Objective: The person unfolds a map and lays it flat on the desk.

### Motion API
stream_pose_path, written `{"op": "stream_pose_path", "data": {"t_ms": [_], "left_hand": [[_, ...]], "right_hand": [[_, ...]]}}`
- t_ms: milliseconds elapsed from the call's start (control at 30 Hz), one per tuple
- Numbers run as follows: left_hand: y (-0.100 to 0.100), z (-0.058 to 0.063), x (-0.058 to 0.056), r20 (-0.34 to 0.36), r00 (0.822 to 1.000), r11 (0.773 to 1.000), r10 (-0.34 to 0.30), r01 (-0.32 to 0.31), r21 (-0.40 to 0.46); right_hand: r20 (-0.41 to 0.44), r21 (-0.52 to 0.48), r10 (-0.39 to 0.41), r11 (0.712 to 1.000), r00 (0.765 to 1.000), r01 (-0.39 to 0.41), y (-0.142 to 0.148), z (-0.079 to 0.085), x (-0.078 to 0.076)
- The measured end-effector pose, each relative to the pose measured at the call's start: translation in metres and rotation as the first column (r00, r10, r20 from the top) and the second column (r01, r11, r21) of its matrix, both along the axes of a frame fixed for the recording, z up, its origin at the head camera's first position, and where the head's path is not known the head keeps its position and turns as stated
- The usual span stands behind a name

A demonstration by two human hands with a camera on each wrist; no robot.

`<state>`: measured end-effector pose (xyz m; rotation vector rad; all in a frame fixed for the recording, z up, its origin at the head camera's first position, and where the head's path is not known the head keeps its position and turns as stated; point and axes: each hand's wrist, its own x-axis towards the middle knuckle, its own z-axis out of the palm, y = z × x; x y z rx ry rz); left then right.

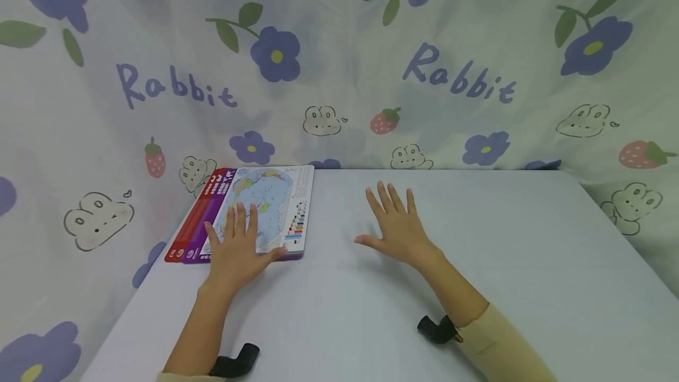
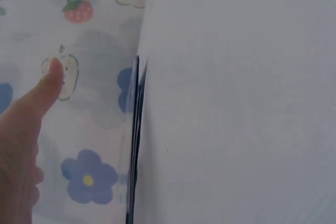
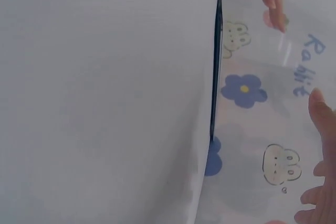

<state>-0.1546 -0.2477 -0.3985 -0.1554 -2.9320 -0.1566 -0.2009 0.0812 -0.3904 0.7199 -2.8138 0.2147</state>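
Observation:
A stack of flat map sheets (image 1: 292, 217) lies at the table's back left. The top one shows a blue world map with a purple left border, and red borders stick out beneath it. In the head view, my left hand (image 1: 239, 255) is over the front of the stack with its fingers spread, hiding part of the map. Whether it touches the sheets cannot be told. To the right of the stack, my right hand (image 1: 400, 229) is held above the table, fingers spread, with nothing in it. Both wrist views show the stack edge-on as a thin dark line.
The white table (image 1: 477, 240) spreads out in front of me and to the right. Behind it and at both sides hangs a curtain (image 1: 339, 75) printed with flowers, rabbits and strawberries. A black bent piece (image 1: 437, 330) is at my right wrist, another (image 1: 239, 361) at my left.

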Motion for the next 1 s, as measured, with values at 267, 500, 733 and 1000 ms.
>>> {"op": "stream_pose_path", "data": {"t_ms": [267,500,733,1000], "left_hand": [[-0.014,-0.004,0.006,0.010,1.000,1.000,0.009,-0.009,0.004],[-0.031,-0.009,0.014,0.002,0.999,0.999,0.040,-0.040,0.031],[-0.050,-0.013,0.017,-0.031,0.999,0.999,0.017,-0.016,0.039],[-0.074,-0.019,0.018,-0.078,0.997,0.994,0.022,-0.014,0.106]], "right_hand": [[-0.015,-0.009,0.035,0.999,0.999,-0.035,-0.018,-0.002,-0.002],[0.033,-0.038,0.048,0.998,0.998,-0.047,-0.037,-0.006,-0.002],[0.080,-0.107,0.062,0.993,0.995,-0.054,-0.053,-0.009,-0.001],[0.067,-0.223,0.042,0.975,0.997,-0.026,-0.072,-0.010,-0.004]]}}
